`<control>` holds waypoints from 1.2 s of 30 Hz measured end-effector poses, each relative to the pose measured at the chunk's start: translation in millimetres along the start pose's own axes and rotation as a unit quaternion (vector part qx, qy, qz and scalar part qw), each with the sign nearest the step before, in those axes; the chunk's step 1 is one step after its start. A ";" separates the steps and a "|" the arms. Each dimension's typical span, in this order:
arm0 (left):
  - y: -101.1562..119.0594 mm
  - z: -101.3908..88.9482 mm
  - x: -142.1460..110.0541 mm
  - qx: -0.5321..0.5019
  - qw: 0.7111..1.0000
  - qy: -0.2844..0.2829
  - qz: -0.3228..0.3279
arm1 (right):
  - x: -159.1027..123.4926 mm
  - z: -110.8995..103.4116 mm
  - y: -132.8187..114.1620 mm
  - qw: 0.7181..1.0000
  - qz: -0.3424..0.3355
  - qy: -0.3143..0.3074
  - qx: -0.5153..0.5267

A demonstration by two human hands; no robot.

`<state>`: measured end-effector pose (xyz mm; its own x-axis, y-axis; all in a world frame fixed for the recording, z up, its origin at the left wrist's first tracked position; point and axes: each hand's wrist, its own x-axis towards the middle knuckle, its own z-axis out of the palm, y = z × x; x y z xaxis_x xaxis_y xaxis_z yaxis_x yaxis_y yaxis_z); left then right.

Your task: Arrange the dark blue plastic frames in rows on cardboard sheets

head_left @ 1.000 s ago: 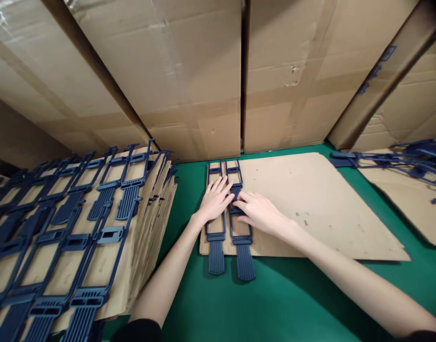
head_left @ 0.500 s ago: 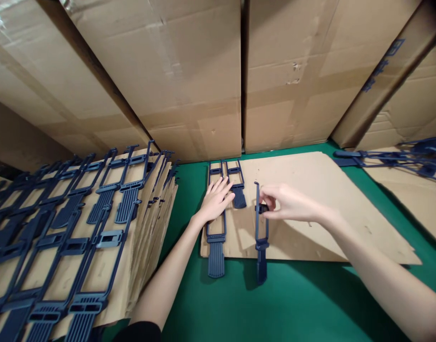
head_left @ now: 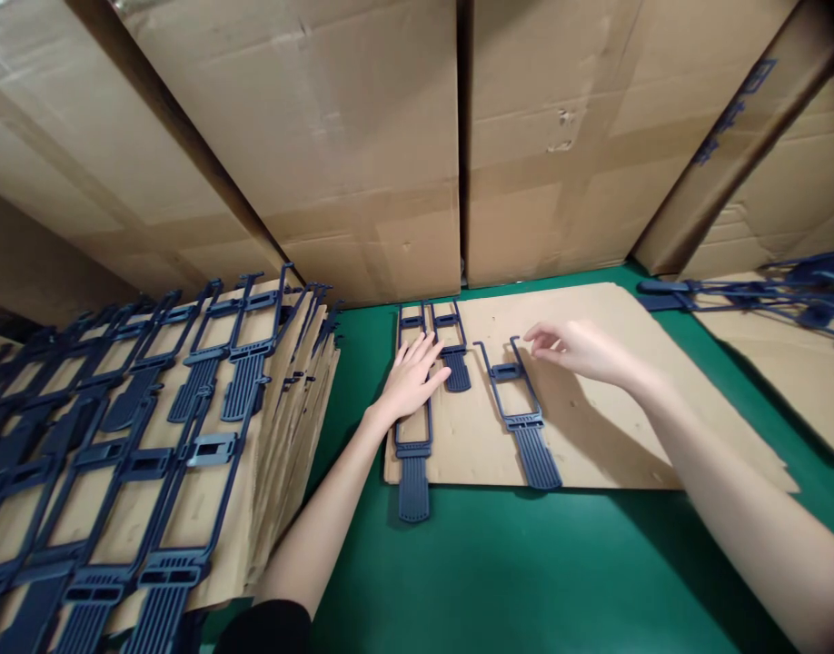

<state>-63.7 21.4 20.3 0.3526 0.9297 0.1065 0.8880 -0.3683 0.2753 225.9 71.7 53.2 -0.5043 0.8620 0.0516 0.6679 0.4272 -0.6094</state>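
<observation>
Blue plastic frames laid out on a cardboard sheet [head_left: 567,304] between and beneath two bare hands. The loose frame [head_left: 524,421] lies slightly aslant between the hands, nearer the right, its ribbed end toward the wearer and just over the sheet's near edge. The left-hand frame [head_left: 413,450] lies under the left hand [head_left: 412,377]; a shorter-looking frame [head_left: 456,363] sits just beside its fingertips. The left hand is flat, fingers spread, probably to keep the row aligned. The right hand [head_left: 573,350] is loosely curled and grips nothing, seemingly raised above the sheet, judging by its shadow; whether a fingertip touches the loose frame's hooked tip cannot be told. Left of the left forearm, a layered stack [head_left: 281,472] carries similar frames, apparently overlapped to save room.
</observation>
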 end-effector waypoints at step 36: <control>-15.2 -28.7 -9.2 -0.009 0.998 -0.039 0.048 | -22.5 77.8 -74.2 0.944 -0.239 0.042 -0.222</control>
<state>-88.8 18.6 42.5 0.4578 0.8871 0.0596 0.8438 -0.4546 0.2853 145.0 -0.6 35.7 -0.7737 0.5523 0.3105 0.5481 0.8292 -0.1092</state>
